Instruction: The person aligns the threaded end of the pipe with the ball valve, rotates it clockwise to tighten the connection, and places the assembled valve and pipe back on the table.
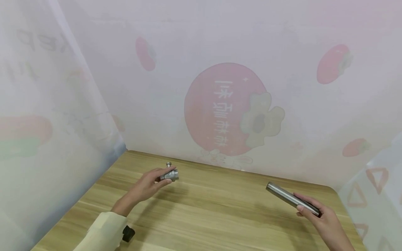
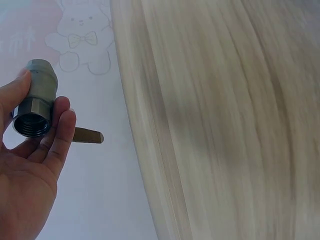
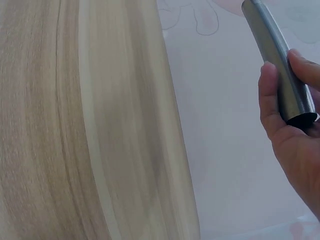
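Note:
My left hand (image 1: 147, 184) grips a grey metal valve (image 1: 169, 175) between thumb and fingers, held above the left part of the table. A threaded round opening on the valve (image 2: 37, 107) faces the camera in the left wrist view, and a short stem (image 2: 89, 135) sticks out past the fingers. Over on the right, my right hand (image 1: 320, 212) holds a straight, shiny metal tube (image 1: 290, 197) near its lower end. The tube tilts up and to the left, its far end free. In the right wrist view, thumb and fingers wrap the tube (image 3: 280, 65), with its near end at the palm.
Below both hands lies a wood-grain table (image 1: 201, 212) with rounded far corners. A pale curtain (image 1: 169, 104) with printed fruit hangs right behind its far edge, and more curtain closes in on the left and right. A black band (image 1: 128, 233) shows at the left sleeve.

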`<action>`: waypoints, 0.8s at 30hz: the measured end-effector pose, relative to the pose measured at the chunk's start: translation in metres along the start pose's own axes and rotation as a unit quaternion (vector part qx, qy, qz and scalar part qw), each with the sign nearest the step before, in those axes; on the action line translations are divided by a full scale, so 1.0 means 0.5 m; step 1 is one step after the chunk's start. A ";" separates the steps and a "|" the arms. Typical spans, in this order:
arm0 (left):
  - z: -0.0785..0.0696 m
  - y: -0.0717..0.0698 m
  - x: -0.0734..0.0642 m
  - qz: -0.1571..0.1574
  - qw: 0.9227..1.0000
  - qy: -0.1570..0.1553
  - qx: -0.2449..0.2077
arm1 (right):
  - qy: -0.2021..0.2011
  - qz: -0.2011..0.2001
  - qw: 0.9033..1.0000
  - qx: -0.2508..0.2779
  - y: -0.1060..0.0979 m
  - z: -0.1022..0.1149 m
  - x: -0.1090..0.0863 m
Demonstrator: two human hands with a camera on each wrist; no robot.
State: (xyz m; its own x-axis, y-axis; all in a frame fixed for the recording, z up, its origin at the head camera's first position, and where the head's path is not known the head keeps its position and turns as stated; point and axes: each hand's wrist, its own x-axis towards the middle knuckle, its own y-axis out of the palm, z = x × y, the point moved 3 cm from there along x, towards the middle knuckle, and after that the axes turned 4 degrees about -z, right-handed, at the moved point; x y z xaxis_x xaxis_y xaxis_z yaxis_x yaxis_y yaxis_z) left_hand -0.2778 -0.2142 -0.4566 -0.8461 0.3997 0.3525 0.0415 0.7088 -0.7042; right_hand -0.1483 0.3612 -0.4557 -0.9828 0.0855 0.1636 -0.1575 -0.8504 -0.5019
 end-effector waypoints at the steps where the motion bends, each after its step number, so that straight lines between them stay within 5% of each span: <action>1: -0.003 0.002 0.002 -0.001 1.000 0.003 -0.003 | 0.002 0.001 1.000 0.002 0.000 0.000 0.000; 14: -0.027 0.019 0.014 0.002 0.999 0.012 -0.041 | 0.004 0.011 0.999 0.036 0.000 0.002 -0.003; 24: -0.044 0.031 0.017 0.018 0.999 0.005 -0.050 | 0.007 0.040 0.993 0.113 0.004 0.004 -0.007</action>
State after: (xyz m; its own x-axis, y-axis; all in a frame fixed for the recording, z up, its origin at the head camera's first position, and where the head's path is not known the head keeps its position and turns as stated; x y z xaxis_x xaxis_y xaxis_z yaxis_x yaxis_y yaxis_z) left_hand -0.2724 -0.1870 -0.4510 -0.8375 0.4322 0.3344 0.1259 0.7481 -0.6515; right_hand -0.1451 0.3584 -0.4556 -0.9929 0.0184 0.1177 -0.0543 -0.9494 -0.3094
